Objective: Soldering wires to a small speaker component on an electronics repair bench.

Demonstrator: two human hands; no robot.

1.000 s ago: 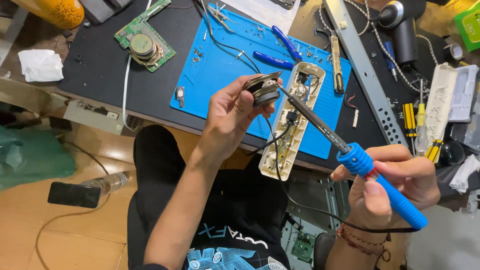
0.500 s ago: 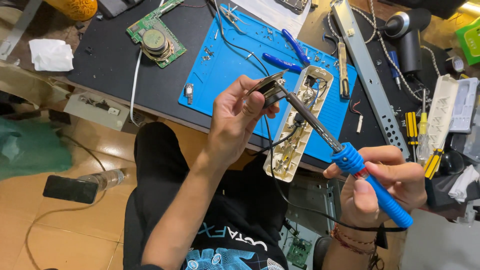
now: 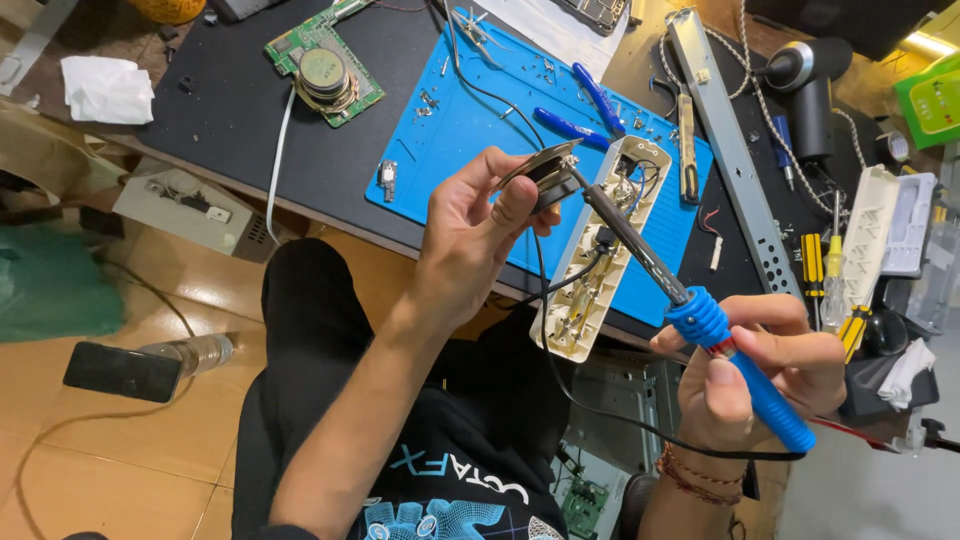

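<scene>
from the head view, the only view here, the left hand [image 3: 478,232] is closed around a small round metal part [image 3: 545,172], thumb on the near side and fingers behind it, and holds it in the air above the blue work mat [image 3: 470,120]. the right hand [image 3: 765,375] is wrapped tight around the blue handle of a soldering iron [image 3: 700,320]. the dark shaft of the iron runs up from this grip, and its tip meets the metal part just beside the left thumb. a black cord hangs from the handle down toward the person's lap.

directly under the two grips lies an open cream-coloured power strip casing [image 3: 600,250], its inside wires visible. i judge the soldering is in the middle: the tip is on the part, the casing is not yet closed, and its cover [image 3: 868,235] lies well apart, far to the right of the right hand.

counting: one soldering iron, one held metal part, one open casing. beyond the left hand, one green circuit board with a round speaker [image 3: 325,70] and one blue-handled pair of pliers [image 3: 580,110]. near the right hand, two yellow-and-black screwdrivers [image 3: 815,275]. one white crumpled tissue [image 3: 105,88] lies far left.
</scene>
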